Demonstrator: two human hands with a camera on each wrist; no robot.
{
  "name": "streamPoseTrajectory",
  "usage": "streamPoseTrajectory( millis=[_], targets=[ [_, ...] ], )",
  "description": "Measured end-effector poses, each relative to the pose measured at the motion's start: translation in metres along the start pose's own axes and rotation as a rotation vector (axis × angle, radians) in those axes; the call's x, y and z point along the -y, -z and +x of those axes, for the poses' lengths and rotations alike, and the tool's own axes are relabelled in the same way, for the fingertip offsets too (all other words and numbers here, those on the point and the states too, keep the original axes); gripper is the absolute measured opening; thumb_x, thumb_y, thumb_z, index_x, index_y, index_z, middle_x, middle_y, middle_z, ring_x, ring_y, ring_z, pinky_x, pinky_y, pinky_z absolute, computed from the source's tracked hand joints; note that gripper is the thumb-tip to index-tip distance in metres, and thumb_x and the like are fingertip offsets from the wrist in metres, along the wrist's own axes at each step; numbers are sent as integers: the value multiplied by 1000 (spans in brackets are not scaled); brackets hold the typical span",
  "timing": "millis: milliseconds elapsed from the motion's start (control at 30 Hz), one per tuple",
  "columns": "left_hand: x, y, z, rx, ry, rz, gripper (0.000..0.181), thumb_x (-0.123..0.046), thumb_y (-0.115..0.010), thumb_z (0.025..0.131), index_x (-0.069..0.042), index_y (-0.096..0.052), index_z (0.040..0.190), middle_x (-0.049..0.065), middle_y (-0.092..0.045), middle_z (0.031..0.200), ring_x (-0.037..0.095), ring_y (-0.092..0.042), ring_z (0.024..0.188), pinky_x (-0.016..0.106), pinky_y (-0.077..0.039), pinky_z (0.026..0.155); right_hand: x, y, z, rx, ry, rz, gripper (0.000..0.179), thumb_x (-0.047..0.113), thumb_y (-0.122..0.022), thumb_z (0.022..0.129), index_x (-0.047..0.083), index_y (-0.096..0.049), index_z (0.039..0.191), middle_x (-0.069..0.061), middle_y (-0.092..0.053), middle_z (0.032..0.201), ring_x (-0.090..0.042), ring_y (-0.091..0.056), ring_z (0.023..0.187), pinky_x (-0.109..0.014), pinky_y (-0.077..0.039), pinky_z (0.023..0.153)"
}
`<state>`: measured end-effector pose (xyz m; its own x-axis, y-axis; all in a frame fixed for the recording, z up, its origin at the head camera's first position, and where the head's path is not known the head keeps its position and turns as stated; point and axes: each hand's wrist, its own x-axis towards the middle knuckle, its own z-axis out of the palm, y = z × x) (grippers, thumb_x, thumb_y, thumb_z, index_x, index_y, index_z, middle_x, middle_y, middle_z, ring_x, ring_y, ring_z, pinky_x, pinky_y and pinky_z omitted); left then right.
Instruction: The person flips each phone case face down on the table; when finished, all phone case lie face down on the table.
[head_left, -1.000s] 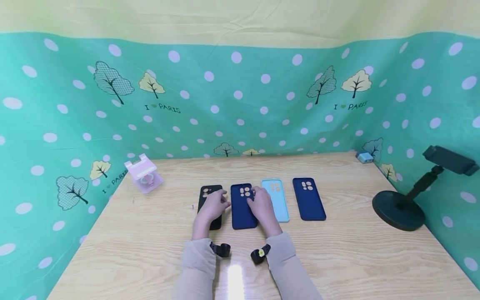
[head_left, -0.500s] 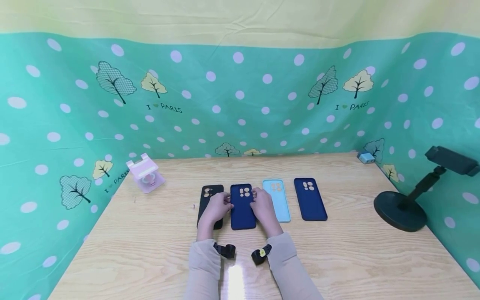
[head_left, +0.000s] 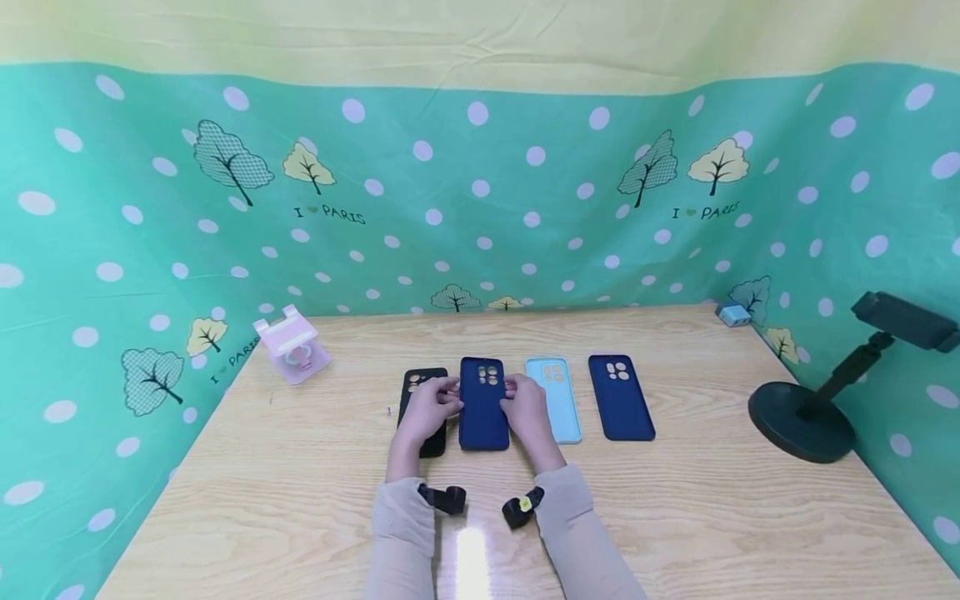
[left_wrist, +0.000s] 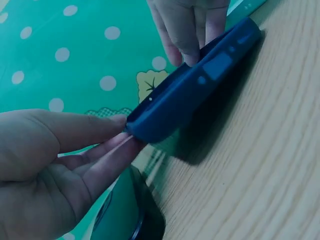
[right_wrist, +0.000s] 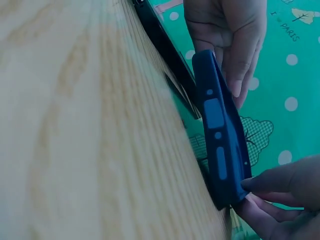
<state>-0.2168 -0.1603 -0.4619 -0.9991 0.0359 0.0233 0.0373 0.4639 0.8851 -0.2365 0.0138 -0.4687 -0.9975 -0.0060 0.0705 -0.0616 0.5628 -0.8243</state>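
Both hands hold a dark blue phone case (head_left: 482, 417) by its long sides, its inner side up and its camera cutouts at the far end. My left hand (head_left: 426, 410) pinches the left edge between thumb and fingers. On the right edge, my right hand (head_left: 527, 408) does the same. The left wrist view has the case (left_wrist: 200, 82) tilted, with a shadow on the wood beneath it. A black phone case (head_left: 435, 446) lies partly hidden under my left hand. Just right of my right hand is a light blue phone case (head_left: 564, 412).
Another dark blue phone case (head_left: 621, 408) lies further right on the wooden table (head_left: 697, 517). At the back left stands a pink house-shaped stand (head_left: 296, 346). A black stand with a round base (head_left: 798, 425) is at the right, and a small blue box (head_left: 732, 314) sits in the back right corner.
My left hand has come to the dark blue case's left edge and now grips it. The case has risen off the table, shifting slightly away from me between both hands.
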Motion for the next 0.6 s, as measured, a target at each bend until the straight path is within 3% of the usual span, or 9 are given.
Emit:
streamPoseTrajectory(
  millis=[600],
  targets=[
    [6, 14, -1, -47, 22, -98, 42, 3, -68, 85, 10, -58, 126, 25, -67, 113, 30, -70, 97, 32, -58, 83, 8, -7, -4, 148, 1, 61, 36, 3, -64, 90, -6, -59, 125, -20, -68, 114, -30, -67, 106, -37, -55, 91]
  ],
)
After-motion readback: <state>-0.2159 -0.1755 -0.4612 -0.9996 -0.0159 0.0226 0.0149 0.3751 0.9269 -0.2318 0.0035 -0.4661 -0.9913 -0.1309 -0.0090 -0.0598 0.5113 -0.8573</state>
